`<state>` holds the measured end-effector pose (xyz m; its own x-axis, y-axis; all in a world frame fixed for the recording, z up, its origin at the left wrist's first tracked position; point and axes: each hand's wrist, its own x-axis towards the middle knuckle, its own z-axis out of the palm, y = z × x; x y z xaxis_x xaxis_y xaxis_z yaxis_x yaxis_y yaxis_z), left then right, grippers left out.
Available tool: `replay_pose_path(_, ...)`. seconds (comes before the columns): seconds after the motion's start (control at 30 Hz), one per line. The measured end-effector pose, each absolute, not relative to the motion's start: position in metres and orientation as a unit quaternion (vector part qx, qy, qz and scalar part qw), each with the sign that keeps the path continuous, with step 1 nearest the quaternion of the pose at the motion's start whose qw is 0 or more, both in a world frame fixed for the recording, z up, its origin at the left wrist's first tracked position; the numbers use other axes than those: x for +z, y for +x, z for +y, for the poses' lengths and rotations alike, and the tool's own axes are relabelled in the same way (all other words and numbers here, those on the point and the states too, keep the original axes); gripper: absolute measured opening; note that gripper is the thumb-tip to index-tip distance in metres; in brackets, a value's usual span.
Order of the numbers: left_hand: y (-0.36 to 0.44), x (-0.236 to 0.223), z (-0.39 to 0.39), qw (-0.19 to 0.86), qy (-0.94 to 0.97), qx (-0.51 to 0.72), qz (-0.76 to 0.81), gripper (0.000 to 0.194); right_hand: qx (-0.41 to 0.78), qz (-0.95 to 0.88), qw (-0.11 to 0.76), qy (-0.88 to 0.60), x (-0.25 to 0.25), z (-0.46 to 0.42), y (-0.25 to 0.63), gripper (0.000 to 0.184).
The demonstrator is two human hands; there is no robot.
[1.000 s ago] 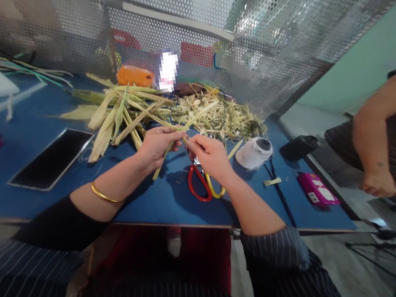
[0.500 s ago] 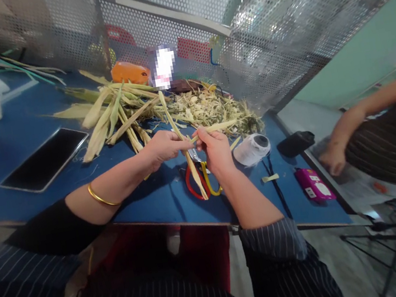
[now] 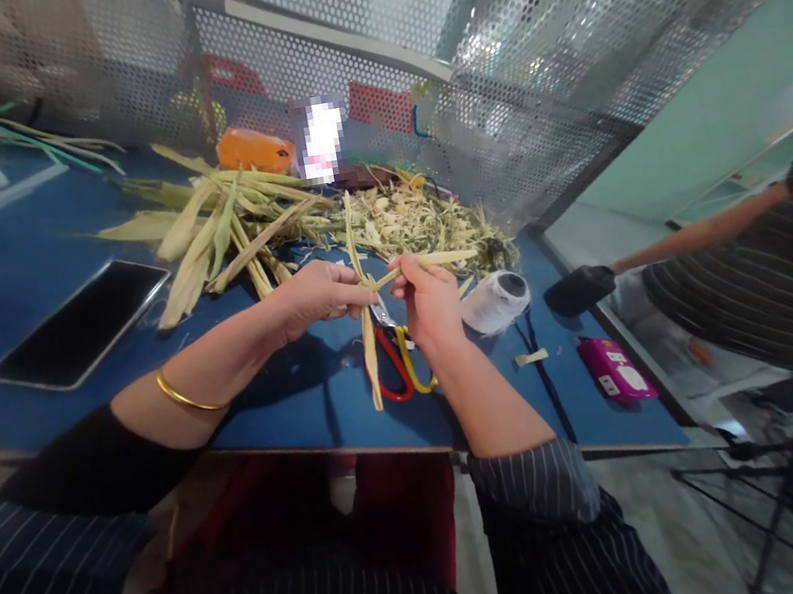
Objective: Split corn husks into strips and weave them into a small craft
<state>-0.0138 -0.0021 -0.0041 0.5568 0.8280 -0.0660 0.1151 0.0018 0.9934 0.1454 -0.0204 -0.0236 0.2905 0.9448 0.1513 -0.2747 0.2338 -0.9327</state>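
Note:
My left hand point(image 3: 326, 294) pinches a pale, upright corn husk strip point(image 3: 371, 357), which sticks out above and below the fingers. A second husk strip point(image 3: 447, 256) runs sideways from that spot, and my right hand point(image 3: 427, 297) is closed on it with thumb and forefinger. The two strips meet at my left fingertips; whether they are knotted I cannot tell. Scissors point(image 3: 408, 366) with one red and one yellow handle lie on the table just below my hands. Beside my right hand stands a white spool of thread point(image 3: 495, 303), tilted.
Whole corn husks point(image 3: 194, 245) and a heap of husk shreds point(image 3: 420, 212) lie behind my hands. A black-screened phone point(image 3: 78, 325) rests at left, a purple pack point(image 3: 615, 369) at right. Another person's arm point(image 3: 706, 235) reaches to a black object point(image 3: 579, 291). A perforated metal screen point(image 3: 341, 53) stands behind.
The upright husk strip has swung from slanted to nearly vertical. My hands stay close together. The other person's arm has stretched out to the black object at the table's right edge.

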Motion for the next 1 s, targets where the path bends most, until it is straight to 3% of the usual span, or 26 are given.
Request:
replay_pose_path(0.2, -0.015, 0.002, -0.005, 0.602, 0.638, 0.321, 0.357, 0.032, 0.434, -0.409, 0.658, -0.459, -0.02, -0.018, 0.154, 0.036)
replay_pose_path(0.37, -0.017, 0.002, -0.006, 0.568, 0.641, 0.347, 0.383, 0.038, 0.482, -0.559, 0.4, -0.543, 0.0, -0.031, 0.168, 0.059)
replay_pose_path(0.4, -0.017, 0.002, -0.006, 0.552, 0.654, 0.345, 0.385, 0.039, 0.466, -0.588, 0.395, -0.53, 0.003, -0.034, 0.169, 0.058)
replay_pose_path(0.53, -0.016, 0.002, -0.008, 0.495, 0.709, 0.318, 0.388, 0.04, 0.258, -0.638, 0.52, -0.506, 0.007, -0.036, 0.167, 0.032)
replay_pose_path(0.6, -0.014, 0.004, -0.01, 0.491, 0.718, 0.304, 0.389, 0.041, 0.211, -0.663, 0.5, -0.516, 0.002, -0.032, 0.165, 0.022)
replay_pose_path(0.7, -0.011, 0.005, -0.013, 0.487, 0.729, 0.298, 0.378, 0.044, 0.301, -0.668, 0.47, -0.493, -0.005, -0.028, 0.16, 0.02)
replay_pose_path(0.83, -0.008, 0.001, -0.015, 0.478, 0.74, 0.308, 0.358, 0.043, 0.432, -0.593, 0.507, -0.452, -0.009, -0.029, 0.153, 0.022)
replay_pose_path(1.0, -0.007, 0.0, -0.017, 0.484, 0.752, 0.281, 0.347, 0.038, 0.429, -0.567, 0.55, -0.439, -0.01, -0.031, 0.147, 0.026)
